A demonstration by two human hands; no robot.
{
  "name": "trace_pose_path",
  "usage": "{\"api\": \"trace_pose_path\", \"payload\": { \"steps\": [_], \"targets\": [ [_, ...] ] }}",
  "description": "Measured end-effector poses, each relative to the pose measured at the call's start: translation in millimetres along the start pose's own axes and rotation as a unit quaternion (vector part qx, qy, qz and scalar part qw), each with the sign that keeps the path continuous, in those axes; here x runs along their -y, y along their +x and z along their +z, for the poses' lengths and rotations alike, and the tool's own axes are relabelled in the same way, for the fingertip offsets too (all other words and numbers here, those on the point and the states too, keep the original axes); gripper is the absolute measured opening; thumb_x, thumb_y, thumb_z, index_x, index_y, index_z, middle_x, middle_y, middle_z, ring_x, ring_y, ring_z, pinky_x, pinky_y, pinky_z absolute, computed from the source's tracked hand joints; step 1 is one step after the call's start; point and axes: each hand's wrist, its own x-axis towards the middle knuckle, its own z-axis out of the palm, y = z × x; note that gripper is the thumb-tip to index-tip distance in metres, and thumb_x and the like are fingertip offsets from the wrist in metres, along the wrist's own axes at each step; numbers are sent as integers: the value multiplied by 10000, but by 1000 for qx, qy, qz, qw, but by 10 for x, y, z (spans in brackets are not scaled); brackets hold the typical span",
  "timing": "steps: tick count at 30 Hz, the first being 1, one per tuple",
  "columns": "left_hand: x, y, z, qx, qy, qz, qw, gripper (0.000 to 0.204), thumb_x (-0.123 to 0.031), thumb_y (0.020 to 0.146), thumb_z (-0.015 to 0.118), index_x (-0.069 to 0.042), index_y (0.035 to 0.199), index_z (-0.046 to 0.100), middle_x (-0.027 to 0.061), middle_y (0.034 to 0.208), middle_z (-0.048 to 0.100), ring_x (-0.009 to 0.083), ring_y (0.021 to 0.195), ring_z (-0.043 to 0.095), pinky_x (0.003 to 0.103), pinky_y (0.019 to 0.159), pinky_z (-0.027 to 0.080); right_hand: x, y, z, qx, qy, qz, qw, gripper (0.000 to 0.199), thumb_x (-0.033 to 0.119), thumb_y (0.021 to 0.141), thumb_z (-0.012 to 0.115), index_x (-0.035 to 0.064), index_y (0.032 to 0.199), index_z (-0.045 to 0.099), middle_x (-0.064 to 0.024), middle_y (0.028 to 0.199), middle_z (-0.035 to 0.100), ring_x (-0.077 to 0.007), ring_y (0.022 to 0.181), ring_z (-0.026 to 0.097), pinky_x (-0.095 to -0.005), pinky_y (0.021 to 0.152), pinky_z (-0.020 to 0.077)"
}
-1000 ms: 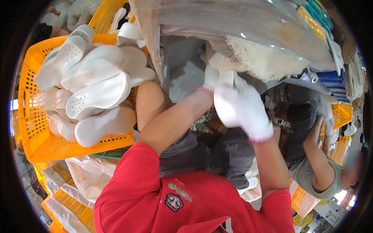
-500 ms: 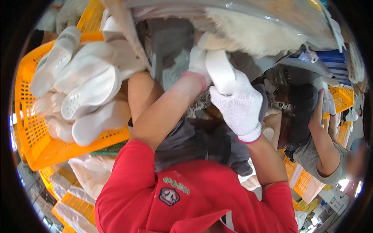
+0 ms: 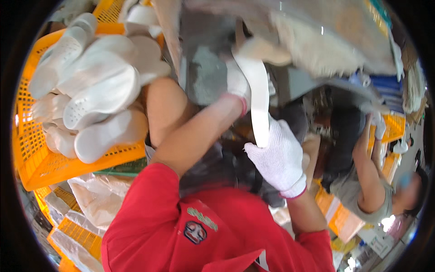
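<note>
— Handling what, and where?

— Holding a white sole (image 3: 259,99) side-on between right hand (image 3: 277,158) and left hand (image 3: 238,82), both gloved. With the right, pinching its near end; with the left, apparently touching the far end, though not telling whether clasping, with fingers mostly hidden.

— Performing which step?

— Apparently positioning or checking the sole, near a pale fleece (image 3: 312,49). For any next move, probably needing a firm hold at both ends.

— Seeing which containers?

— At left, seeing an orange basket (image 3: 81,171) holding heaped soles (image 3: 103,96), some showing holes. Lower down, seeing an orange crate (image 3: 82,232) lying partly under pale wrapping (image 3: 68,250).
</note>
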Motion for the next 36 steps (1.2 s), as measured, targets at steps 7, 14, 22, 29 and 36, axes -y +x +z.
{"api": "trace_pose_path", "payload": {
  "steps": [7,14,22,29,36],
  "targets": [
    [-167,-463,233,31,93,140,985,692,-662,1122,352,-87,1385,634,116,1255,705,284,1159,663,446,1008,563,-244,145,65,-46,71,-38,996,219,187,857,754,54,1031,772,-206,879,725,-380,868,755,-453,777,611],
    [74,-621,59,31,64,145,987,549,-508,1165,432,-57,1394,644,131,1329,730,266,1189,698,466,1044,585,-912,-779,608,-76,726,253,635,546,151,926,717,-85,1414,650,-152,1266,764,-230,1081,760,-352,957,613],
    [-207,-1527,111,-6,471,209,857,504,-507,1066,634,-40,1248,693,203,1162,739,315,992,731,443,877,579,-1183,-975,575,12,379,320,868,630,64,954,721,-70,1538,528,-135,1410,664,-246,1235,642,-383,1091,528],
    [-1536,-2947,-823,-266,840,472,18,306,-341,896,774,-139,1121,730,67,979,652,306,946,654,482,845,495,-1768,-2848,854,78,129,467,871,539,180,1047,681,-72,1512,578,-187,1445,694,-315,1331,651,-405,1114,515],
    [-1031,-3519,-466,-188,675,393,595,485,-369,936,867,5,1229,772,87,1070,805,166,1003,737,328,930,581,-671,-1811,652,-121,256,225,932,562,65,1040,681,12,1589,571,-204,1507,641,-283,1308,646,-354,1128,499]
  ]
}}
